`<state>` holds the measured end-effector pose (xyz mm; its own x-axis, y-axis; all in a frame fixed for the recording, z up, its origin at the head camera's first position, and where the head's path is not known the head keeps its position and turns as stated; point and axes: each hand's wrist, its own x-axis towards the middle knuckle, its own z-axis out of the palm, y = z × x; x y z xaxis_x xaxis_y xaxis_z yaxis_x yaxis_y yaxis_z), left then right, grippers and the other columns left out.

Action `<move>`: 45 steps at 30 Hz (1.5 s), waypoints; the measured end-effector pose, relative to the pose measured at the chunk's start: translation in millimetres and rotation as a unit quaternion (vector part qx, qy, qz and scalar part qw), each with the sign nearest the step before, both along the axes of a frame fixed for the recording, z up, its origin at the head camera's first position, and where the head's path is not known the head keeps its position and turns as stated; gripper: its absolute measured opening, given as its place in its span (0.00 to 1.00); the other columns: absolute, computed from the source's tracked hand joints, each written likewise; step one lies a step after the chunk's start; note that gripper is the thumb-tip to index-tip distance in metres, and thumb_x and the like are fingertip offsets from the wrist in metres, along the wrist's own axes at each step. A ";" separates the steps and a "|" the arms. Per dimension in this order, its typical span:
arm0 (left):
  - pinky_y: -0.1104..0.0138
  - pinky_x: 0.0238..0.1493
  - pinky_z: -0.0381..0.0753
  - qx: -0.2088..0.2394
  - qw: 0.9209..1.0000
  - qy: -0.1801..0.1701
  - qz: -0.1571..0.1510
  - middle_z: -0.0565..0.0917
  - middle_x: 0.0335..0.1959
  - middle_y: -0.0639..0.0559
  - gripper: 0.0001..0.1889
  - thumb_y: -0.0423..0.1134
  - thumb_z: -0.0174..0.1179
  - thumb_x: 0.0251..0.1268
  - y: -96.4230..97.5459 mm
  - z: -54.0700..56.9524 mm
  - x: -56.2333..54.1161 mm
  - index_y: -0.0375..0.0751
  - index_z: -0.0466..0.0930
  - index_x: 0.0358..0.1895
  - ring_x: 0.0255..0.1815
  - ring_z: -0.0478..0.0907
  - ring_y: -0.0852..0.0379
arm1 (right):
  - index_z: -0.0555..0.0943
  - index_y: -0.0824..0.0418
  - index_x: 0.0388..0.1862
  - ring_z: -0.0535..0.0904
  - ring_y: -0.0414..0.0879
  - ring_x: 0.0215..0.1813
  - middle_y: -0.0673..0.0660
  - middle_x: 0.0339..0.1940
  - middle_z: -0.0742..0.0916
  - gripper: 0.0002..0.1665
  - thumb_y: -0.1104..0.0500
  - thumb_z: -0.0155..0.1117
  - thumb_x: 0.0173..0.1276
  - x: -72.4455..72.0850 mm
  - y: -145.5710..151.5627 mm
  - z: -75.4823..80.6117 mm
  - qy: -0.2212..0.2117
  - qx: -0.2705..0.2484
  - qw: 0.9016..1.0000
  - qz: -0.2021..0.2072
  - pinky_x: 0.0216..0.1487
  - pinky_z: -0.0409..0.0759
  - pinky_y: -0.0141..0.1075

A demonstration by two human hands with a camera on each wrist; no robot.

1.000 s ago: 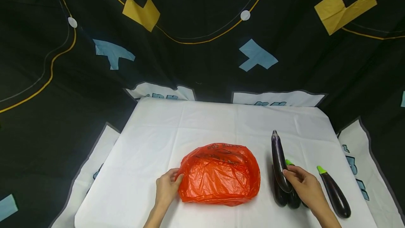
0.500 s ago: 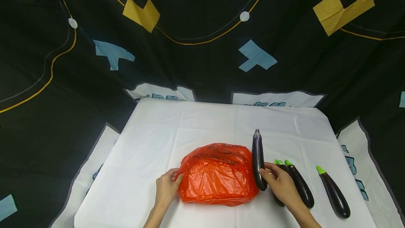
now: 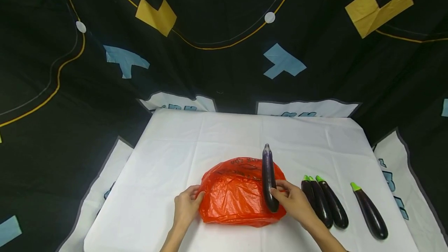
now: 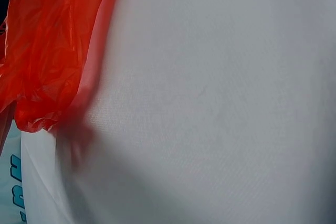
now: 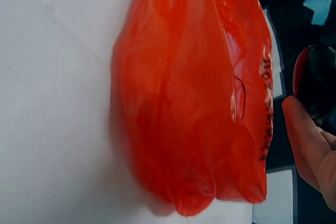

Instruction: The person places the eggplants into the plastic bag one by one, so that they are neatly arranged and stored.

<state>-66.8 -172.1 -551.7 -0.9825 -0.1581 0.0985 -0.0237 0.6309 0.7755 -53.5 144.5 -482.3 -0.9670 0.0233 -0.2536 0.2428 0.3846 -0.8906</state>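
A red plastic bag point(image 3: 234, 197) stands on the white table with its mouth spread wide. My left hand point(image 3: 186, 205) pinches the left side of its rim between thumb and fingers. In my right hand point(image 3: 294, 203) is a dark purple eggplant point(image 3: 268, 178), gripped near its thick lower end and held nearly upright over the right part of the bag's mouth. The right wrist view shows the bag point(image 5: 178, 98) from the side, with the eggplant point(image 5: 317, 82) and part of the right hand point(image 5: 312, 150) at the right edge. The left wrist view shows bag film point(image 4: 52, 40) but little of the hand.
Several eggplants point(image 3: 335, 204) with green caps lie side by side right of the bag, and another eggplant point(image 3: 370, 213) lies apart farther right. The white cloth point(image 3: 168, 147) covers the table. A black patterned curtain point(image 3: 217, 73) hangs behind it.
My right hand has lifted the eggplant away from the others and carried it left, over the bag's mouth. My left hand has stayed on the bag's rim.
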 end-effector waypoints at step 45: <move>0.70 0.30 0.83 0.021 1.000 0.004 -0.005 0.86 0.32 0.45 0.10 0.32 0.67 0.56 6.2 -1.0 -0.9 0.33 0.84 0.41 0.30 0.84 0.55 | 0.77 0.70 0.41 0.80 0.43 0.30 0.53 0.29 0.82 0.20 0.54 0.68 0.61 -5.8 -79.8 -28.8 -0.049 -0.036 0.979 0.196 0.29 0.79 0.33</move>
